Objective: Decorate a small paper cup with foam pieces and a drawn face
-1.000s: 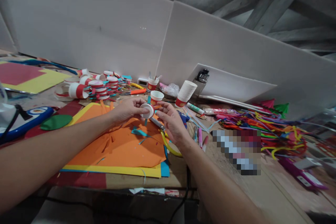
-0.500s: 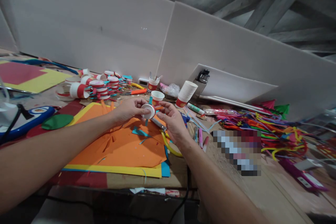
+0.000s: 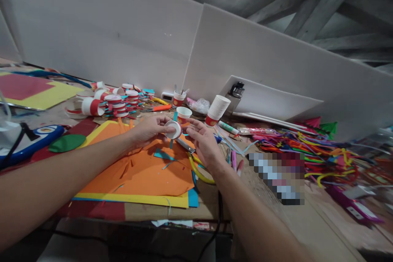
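My left hand (image 3: 152, 131) pinches a cut-down paper cup base (image 3: 172, 130), white and round with a red edge. Blue paper strips (image 3: 171, 143) stick out from its top and bottom. At its right side, my right hand (image 3: 204, 141) has its fingers closed around a small orange paper strip (image 3: 185, 125), partly hidden by the fingers. Just behind the hands stands a white and red paper cup (image 3: 184, 111). Under them lie orange paper sheets (image 3: 144, 176) with blue scraps (image 3: 164, 154), and yellow-handled scissors (image 3: 196, 170) rest beside the right wrist.
Several decorated cup pieces (image 3: 116, 104) are piled at the back left. A stack of paper cups (image 3: 218, 108), a bottle (image 3: 235, 96) and a glue stick (image 3: 228, 127) stand or lie behind. Colourful pipe cleaners (image 3: 307, 147) spread across the right. Markers (image 3: 234, 161) lie near my right forearm.
My right hand has shifted slightly right, its fingers still beside the cup base. My left hand keeps the cup base in nearly the same place.
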`<state>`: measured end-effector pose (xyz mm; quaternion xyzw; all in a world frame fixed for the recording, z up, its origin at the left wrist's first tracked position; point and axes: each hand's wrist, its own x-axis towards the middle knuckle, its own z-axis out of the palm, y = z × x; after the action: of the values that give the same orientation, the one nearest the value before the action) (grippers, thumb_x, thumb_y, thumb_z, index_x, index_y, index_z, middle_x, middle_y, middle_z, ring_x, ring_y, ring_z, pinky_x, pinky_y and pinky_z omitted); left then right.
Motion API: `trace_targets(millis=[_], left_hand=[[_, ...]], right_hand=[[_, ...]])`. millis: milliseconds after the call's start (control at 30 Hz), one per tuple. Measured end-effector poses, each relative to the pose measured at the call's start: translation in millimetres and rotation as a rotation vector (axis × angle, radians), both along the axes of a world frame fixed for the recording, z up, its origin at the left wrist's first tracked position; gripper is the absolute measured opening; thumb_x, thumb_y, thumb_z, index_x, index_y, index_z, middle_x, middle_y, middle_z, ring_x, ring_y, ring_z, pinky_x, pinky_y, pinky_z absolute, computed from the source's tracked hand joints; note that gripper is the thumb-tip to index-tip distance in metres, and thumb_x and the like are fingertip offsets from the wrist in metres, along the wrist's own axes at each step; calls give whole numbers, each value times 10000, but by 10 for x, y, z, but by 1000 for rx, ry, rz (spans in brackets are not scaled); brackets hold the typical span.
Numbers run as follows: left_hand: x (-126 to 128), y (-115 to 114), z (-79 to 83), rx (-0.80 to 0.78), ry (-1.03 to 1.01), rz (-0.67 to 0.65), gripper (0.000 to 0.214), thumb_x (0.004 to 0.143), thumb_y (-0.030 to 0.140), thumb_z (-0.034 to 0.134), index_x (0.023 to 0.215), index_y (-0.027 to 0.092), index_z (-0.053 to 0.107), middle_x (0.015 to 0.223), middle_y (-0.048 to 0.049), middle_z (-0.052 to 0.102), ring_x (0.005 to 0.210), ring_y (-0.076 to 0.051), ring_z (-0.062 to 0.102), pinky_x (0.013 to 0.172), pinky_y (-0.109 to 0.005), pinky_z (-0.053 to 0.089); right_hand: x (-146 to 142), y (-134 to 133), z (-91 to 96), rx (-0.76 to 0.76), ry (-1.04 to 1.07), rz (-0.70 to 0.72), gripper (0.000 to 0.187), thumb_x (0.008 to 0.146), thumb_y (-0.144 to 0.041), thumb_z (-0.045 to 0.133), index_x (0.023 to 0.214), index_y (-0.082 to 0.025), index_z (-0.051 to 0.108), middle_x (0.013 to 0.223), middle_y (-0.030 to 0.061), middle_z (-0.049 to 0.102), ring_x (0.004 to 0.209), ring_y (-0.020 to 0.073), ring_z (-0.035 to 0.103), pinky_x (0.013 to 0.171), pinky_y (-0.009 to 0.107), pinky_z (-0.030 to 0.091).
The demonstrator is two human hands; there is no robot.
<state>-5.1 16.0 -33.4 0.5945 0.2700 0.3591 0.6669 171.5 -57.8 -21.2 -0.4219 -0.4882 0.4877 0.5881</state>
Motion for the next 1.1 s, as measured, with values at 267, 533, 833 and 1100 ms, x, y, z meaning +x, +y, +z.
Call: trace_targets(millis=[267,533,833,1100], left_hand=[[-35,63,-59,96,34,-26,278,692,293,770,875,157,611,770,3,625,603,-75,547,455,-160,387],[-39,3,27,374,16,-3,209,700,256,756,810,156,609,805,-27,660,735,-132,625,681,-254,500],[-105,-43,89,824,68,79,83,764,173,668,843,184,690,945,-93,724,930,-209,661,886,-369,506],[-112,-81,147,1012,73,49,57,771,162,658,788,212,679,962,-96,740,991,-209,664,970,-390,474]], right_hand=[[22,19,-16,100,-189,20,350,742,-217,627,1090,-217,582,1007,35,690,937,172,623,830,305,470],[29,-75,32,435,-630,-93,436,831,-84,464,1226,-251,544,1026,43,657,1024,186,579,974,375,402],[24,-151,67,529,-668,-126,394,890,-102,442,1230,-268,555,974,43,650,986,191,598,973,386,417],[-12,-170,98,552,-490,-162,285,878,-207,565,1155,-262,530,955,29,606,907,169,584,891,349,457]])
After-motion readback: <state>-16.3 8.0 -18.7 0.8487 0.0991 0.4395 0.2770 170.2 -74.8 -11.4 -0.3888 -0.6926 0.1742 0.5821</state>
